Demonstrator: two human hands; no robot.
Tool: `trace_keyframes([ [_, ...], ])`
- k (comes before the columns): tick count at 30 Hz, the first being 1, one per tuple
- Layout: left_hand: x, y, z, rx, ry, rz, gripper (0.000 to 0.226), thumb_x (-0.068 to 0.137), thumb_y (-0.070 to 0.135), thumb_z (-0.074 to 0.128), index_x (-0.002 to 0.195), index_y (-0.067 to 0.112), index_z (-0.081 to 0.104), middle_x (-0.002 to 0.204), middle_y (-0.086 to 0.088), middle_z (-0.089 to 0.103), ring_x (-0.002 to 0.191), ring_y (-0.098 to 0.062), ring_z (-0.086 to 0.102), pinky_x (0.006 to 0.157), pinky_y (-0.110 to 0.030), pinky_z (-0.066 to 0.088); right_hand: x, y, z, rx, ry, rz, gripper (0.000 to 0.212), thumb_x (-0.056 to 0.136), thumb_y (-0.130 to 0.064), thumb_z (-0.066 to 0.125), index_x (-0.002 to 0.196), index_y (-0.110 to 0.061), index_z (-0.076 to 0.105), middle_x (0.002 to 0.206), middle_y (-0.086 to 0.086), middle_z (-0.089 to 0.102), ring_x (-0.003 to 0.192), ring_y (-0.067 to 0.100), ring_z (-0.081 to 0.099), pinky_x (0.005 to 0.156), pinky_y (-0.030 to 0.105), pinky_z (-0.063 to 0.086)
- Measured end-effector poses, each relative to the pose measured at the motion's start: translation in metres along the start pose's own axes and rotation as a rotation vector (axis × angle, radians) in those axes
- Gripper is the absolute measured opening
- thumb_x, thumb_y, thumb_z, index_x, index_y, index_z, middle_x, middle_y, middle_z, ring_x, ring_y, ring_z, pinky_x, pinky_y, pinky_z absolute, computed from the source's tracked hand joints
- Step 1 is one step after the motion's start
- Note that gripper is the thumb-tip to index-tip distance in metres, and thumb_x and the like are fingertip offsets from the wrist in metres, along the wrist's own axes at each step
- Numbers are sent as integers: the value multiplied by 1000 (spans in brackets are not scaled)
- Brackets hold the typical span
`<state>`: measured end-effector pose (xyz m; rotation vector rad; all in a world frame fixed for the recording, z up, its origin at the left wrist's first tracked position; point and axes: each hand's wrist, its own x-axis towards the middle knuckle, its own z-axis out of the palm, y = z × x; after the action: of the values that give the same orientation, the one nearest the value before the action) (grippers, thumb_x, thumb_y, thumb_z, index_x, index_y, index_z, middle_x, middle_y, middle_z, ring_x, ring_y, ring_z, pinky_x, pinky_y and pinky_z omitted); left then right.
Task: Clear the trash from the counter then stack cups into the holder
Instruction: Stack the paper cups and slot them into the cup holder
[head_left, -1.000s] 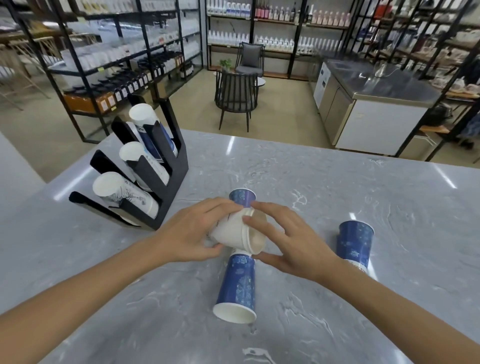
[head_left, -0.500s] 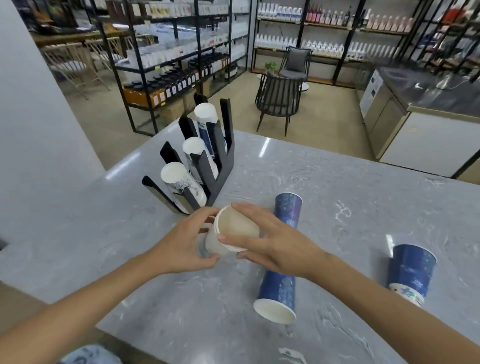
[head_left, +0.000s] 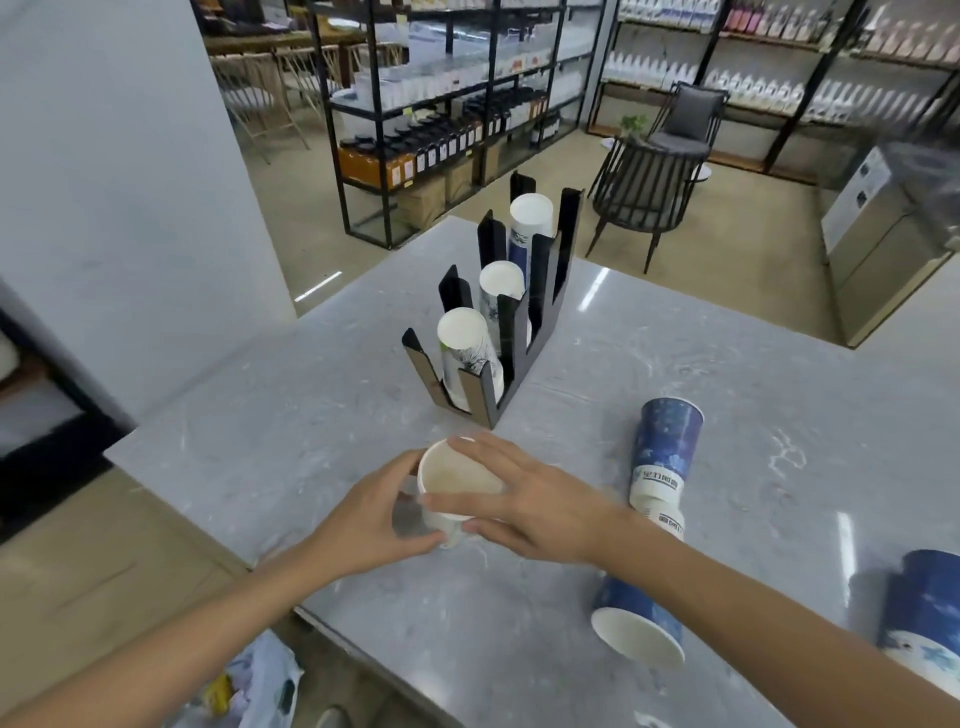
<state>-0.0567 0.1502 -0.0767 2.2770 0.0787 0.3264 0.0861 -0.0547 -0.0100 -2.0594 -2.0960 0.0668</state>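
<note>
From the head view we see both hands clasped around a white paper cup (head_left: 457, 480) just above the marble counter (head_left: 675, 343), left hand (head_left: 371, 522) cupping its side, right hand (head_left: 540, 501) gripping the rim. Beyond it we spot the black holder (head_left: 519, 317) with 3 cup stacks, and to the right blue cups (head_left: 665, 441) lying sideways.

Bright, even indoor light with a warped wide-angle frame

We see soft overhead light laying white glare streaks on the grey counter (head_left: 649, 364) toward 1 and 3 o'clock, and another on the floor (head_left: 317, 286) at 10 o'clock. Shadows under the hands are faint. Straight shelving (head_left: 447, 104) at 12 o'clock bows and leans outward. The blue cup (head_left: 919, 613) at 4 o'clock smears with blur; the centre stays reasonably sharp, slightly soft.
</note>
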Motion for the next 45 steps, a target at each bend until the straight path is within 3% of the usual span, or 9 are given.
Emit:
trace_keyframes([
  [6,-8,-11,-1,59,29,-45,83,72,52,85,141,26,47,128,12,60,113,-5,60,90,-34,56,17,-4,7,-31,-47,4,45,110,-42,37,155,-46,35,166,21,20,157,38,12,119,53,35],
  [10,-11,-12,-1,145,17,-66,85,74,63,77,144,29,43,135,9,57,118,-6,55,95,-32,53,14,-8,4,-25,-26,15,44,110,-42,38,154,-46,37,167,21,22,156,40,16,122,51,34],
  [13,-12,-11,-3,174,-9,-63,85,74,67,74,145,33,41,136,12,55,120,-5,53,96,-33,53,12,-10,3,-26,-3,25,45,109,-41,42,153,-44,40,166,22,24,156,41,18,117,44,38],
  [19,-10,5,-20,170,-10,-35,95,69,69,79,148,47,30,141,27,49,125,3,50,98,-33,53,7,-17,3,34,71,38,50,106,-42,46,156,-39,36,164,27,25,157,38,10,128,45,18],
  [23,-4,28,-41,224,18,23,98,69,74,74,150,45,26,150,23,45,135,-1,45,107,-37,48,-7,-15,-3,64,139,93,50,106,-45,48,155,-40,37,168,19,20,159,31,9,127,40,22],
  [33,59,126,-33,366,26,226,63,92,58,55,149,34,42,150,12,49,137,-7,42,106,-28,38,-108,-9,-30,34,179,299,49,108,-51,39,156,-42,32,169,7,18,156,27,21,123,39,27],
  [37,93,141,10,357,-93,246,57,97,39,61,150,30,42,152,10,46,139,-8,38,109,-23,32,-152,-6,-29,73,212,439,46,108,-38,41,154,-38,39,168,7,22,150,30,32,113,40,42],
  [40,112,133,35,336,-145,177,61,97,34,61,153,25,39,153,3,46,140,-15,40,114,-30,34,-174,-4,-23,103,216,512,48,107,-25,48,153,-35,40,166,4,26,148,28,33,112,41,43],
  [45,157,140,93,243,-304,64,63,93,28,68,147,11,42,145,-10,55,132,-26,53,109,-33,40,-219,3,-3,24,115,731,75,92,1,54,156,-35,35,168,5,25,147,31,36,108,39,47],
])
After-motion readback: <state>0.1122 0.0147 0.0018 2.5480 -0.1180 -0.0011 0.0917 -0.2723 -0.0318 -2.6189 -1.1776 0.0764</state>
